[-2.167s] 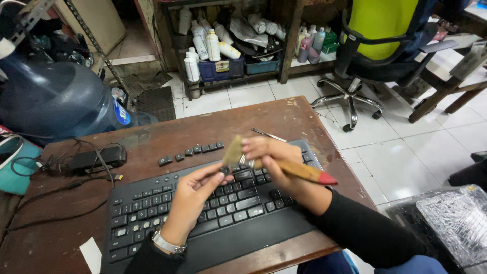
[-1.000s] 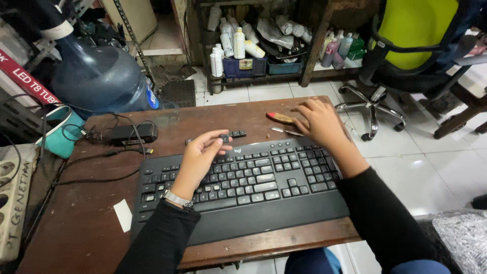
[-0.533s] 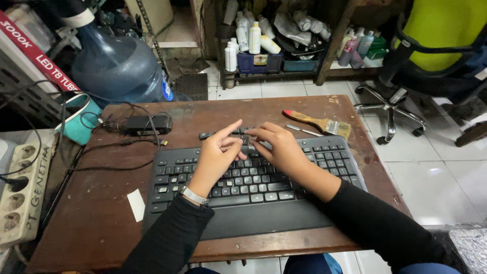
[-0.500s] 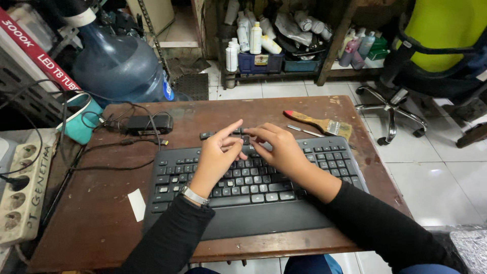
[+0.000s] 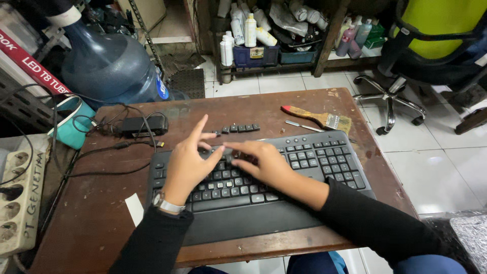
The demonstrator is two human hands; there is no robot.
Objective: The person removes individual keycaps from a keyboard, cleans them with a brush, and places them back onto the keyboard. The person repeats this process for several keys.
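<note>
A black keyboard (image 5: pixel 304 167) lies on a worn brown wooden table (image 5: pixel 96 213). Both hands rest over its upper left part. My left hand (image 5: pixel 187 165) and my right hand (image 5: pixel 261 162) meet with their fingertips at the top key rows, pinching at what seems a small key; it is too small to tell who holds it. A short row of loose black keycaps (image 5: pixel 237 129) lies on the table just beyond the keyboard. A paintbrush (image 5: pixel 317 117) with a red-tipped wooden handle lies at the far right, beside a thin metal tool (image 5: pixel 301 126).
A black power adapter (image 5: pixel 142 125) with tangled cables sits at the table's far left. A white paper scrap (image 5: pixel 135 209) lies near the front. A blue water jug (image 5: pixel 109 66), a power strip (image 5: pixel 20 203), a shelf of bottles (image 5: pixel 248 30) and an office chair (image 5: pixel 436 40) surround the table.
My right hand laid the paintbrush down at the far right of the table and came back over the keyboard. Both hands now meet at the top key rows.
</note>
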